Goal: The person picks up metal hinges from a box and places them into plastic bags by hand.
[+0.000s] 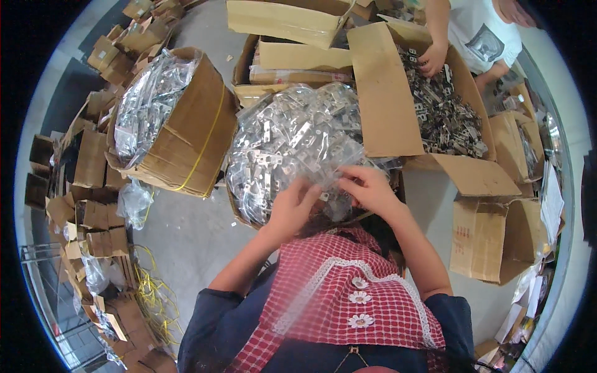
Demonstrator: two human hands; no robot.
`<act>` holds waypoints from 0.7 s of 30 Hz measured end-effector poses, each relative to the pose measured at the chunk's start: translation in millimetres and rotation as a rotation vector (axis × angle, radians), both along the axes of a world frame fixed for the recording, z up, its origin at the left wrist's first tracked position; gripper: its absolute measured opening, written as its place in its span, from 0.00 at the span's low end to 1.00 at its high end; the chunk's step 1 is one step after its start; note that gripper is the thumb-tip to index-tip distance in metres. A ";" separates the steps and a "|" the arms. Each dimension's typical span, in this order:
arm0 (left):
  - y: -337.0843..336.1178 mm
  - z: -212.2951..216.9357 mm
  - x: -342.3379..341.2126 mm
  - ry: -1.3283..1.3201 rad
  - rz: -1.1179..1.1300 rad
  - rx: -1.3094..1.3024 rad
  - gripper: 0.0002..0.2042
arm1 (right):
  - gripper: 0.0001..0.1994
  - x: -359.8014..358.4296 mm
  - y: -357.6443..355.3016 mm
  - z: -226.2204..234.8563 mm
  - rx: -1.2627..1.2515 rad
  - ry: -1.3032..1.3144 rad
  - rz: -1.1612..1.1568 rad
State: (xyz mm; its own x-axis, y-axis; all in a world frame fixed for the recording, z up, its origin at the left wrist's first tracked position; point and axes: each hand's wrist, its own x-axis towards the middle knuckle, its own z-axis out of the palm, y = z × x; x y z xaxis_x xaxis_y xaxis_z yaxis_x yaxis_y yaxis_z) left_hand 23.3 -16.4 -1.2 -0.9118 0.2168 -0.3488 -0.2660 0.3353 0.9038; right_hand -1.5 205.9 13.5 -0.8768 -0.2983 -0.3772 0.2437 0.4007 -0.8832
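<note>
A person in a red-and-white check apron (323, 314), w/ lace trim & daisy-shaped flowers (360, 321), has both bare hands at a thin, crinkly clear plastic bag (337, 206). The bag sits btwn the hands at the near edge of a bulging, shiny heap of bags (292, 140), filled w/ flat silvery metal pcs, some w/ round holes.

The left hand (293, 206) reaches in w/ thumb & forefinger apart, tips close to the plastic; can't tell if they pinch it. The right hand (368, 188) has its fingers bent & slightly spread, tips against the plastic; a firm pinch can't be made out.

At L, a tall, creased brown cardbd box (186, 146) w/ a yellow strap (208, 140) tilts over the smooth gray floor (186, 233), full of similar bags. At upper R, a co-worker's hand (433, 60) dips into loose, dark-and-silver metal parts (444, 112) in a big carton w/ a wide, flat flap (385, 93). Lower R, an open box (479, 242) lies near more cardbd; lower L, thin yellow strapping (152, 292) loops in a tangle.
</note>
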 end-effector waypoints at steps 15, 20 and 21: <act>12.3 -14.8 -6.6 -0.187 0.116 0.506 0.06 | 0.15 26.6 -20.1 -29.9 -0.648 -0.434 -0.247; 9.1 -9.7 -4.9 -0.193 0.104 0.448 0.06 | 0.12 16.3 -22.6 -25.5 -0.610 -0.412 -0.186; 9.0 -10.2 -4.5 -0.177 0.108 0.446 0.05 | 0.11 15.9 -23.1 -23.8 -0.601 -0.373 -0.165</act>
State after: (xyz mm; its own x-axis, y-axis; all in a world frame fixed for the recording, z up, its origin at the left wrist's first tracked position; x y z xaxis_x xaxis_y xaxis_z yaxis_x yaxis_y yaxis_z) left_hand 18.8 -7.4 -11.4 -0.8721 0.2880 -0.3955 -0.4408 -0.1118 0.8906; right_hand 14.4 182.8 -10.3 -0.7734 -0.4229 -0.4722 0.5868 -0.1959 -0.7857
